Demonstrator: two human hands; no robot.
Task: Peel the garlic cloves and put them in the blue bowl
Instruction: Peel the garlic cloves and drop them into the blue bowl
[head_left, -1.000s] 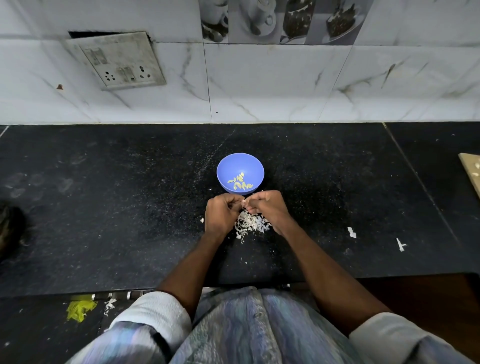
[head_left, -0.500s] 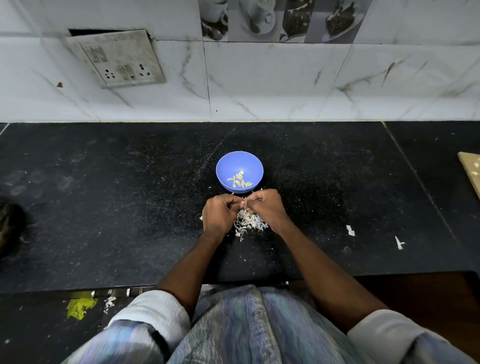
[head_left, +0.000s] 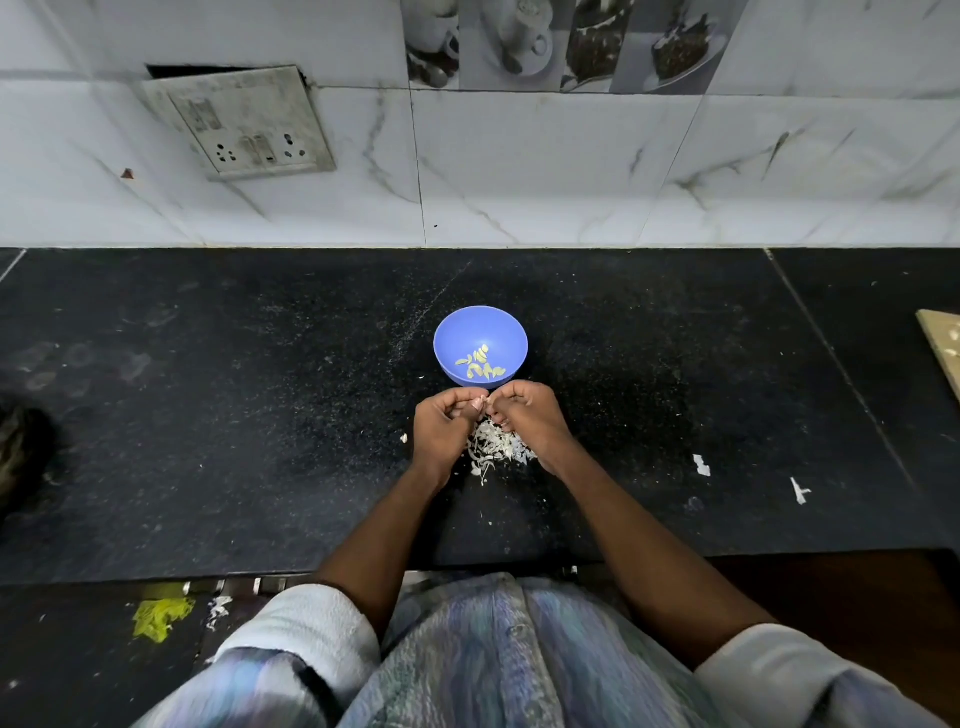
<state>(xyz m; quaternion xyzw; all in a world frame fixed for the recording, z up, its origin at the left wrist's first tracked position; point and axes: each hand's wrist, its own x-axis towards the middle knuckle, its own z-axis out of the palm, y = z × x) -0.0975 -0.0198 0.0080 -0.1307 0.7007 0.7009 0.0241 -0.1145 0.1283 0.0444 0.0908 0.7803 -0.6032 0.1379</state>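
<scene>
Spanning the whole width of your view, the black worktop (head_left: 208, 415) carries everything, with the marble-tiled wall (head_left: 519, 171) and its switch plate (head_left: 244, 124) behind. The blue bowl (head_left: 480, 325) stands mid-worktop, just beyond your hands, with several peeled cloves (head_left: 480, 364) lying in its bottom. Your left hand (head_left: 441, 431) and right hand (head_left: 530, 421) meet fingertip to fingertip just on the near side of the bowl's rim, both with fingers curled in. A heap of papery skins (head_left: 493, 447) lies on the worktop between and beneath the wrists. Loose white scraps (head_left: 701, 464) lie well apart to the right.

The smallest item is the garlic clove (head_left: 478, 402), pinched in the left hand's fingertips; the right hand's thumb and fingers appear to pick at its skin, though the contact is too small to confirm.

Judgement on the step in hand: peeling is under way, with the clove not yet bare. You would do well to keep the left pinch firm and low on the clove, pull the skin away from the tip with the right, and let the waste fall onto the existing heap, not into the bowl.

Compared with half a second earlier, hands, bowl and heap sit much as they did; only fine finger work at the clove differs.
</scene>
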